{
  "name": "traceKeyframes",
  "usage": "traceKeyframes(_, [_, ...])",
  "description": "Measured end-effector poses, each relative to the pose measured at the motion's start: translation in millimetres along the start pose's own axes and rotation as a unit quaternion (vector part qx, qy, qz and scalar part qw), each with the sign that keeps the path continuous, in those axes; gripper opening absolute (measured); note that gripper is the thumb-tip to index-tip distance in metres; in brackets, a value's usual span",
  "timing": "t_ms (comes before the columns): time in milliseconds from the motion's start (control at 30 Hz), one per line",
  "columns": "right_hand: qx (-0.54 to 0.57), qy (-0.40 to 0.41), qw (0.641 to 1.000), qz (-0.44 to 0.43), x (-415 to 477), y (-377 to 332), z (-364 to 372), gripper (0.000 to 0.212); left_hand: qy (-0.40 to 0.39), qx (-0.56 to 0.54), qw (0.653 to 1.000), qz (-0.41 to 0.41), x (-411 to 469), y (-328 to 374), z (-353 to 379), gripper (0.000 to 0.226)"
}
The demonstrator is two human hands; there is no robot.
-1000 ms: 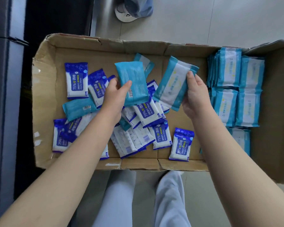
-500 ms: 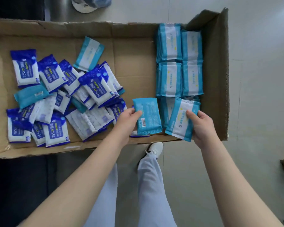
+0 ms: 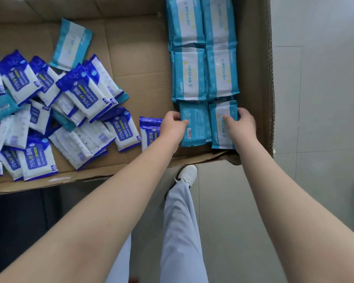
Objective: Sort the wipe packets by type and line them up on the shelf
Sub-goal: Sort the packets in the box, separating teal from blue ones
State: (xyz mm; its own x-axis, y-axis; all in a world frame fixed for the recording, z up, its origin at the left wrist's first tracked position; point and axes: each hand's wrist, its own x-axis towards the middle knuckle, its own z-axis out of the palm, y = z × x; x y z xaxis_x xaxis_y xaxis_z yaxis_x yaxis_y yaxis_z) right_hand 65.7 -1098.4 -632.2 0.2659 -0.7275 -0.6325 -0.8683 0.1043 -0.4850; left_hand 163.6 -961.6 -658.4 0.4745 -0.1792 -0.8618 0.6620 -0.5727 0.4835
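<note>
head view: both hands work at the right end of the box point(image 3: 139, 58). left hand point(image 3: 173, 124) pinches the left edge of a teal packet point(image 3: 196, 127), which lies barcode side up. right hand point(image 3: 240, 124) holds a second teal packet point(image 3: 220, 137), printed face up, thumb on the face and fingers curled over its right edge. hands are apart, one packet each. the two packets lie side by side, touching or nearly so; cannot tell which.

relation of note: both packets sit at the near end of the teal rows point(image 3: 204, 58), two columns running away from the person along the right wall. each packet's long axis follows its column, and its far end meets the packets ahead.

judgement: placement looks almost done, with only settling and release to come. the left packet shows its back while its neighbours show their faces, a possible fault if faces must match.

outstanding: a loose packet point(image 3: 72, 44), also teal, lies on the box floor, far and well to the left of both hands, long axis tilted slightly. left hand is the nearer. the blue pile point(image 3: 80, 111) lies between, unsorted, with more teal showing within it.
</note>
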Motion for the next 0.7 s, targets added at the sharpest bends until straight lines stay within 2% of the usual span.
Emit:
traceKeyframes(167, [0.065,0.056,0.996,-0.021,0,13,8,0.030,0.041,0.021,0.998,0.040,4,-15,12,0.018])
traceKeyframes(300, [0.089,0.097,0.990,-0.056,-17,12,15,0.044,0.033,-0.064,0.997,0.006,-3,-18,3,0.039])
traceKeyframes(400, [0.070,0.080,0.992,-0.061,-37,8,19,0.045,0.031,-0.108,0.994,-0.013,-12,-17,-23,0.044])
traceKeyframes(567, [0.063,0.053,0.995,-0.063,-65,-8,32,0.040,0.035,-0.115,0.993,-0.011,-20,-23,-93,0.027])
traceKeyframes(700, [0.062,0.001,0.994,-0.087,-83,-34,62,0.039,0.072,-0.107,0.991,0.018,-21,-25,-158,0.024])
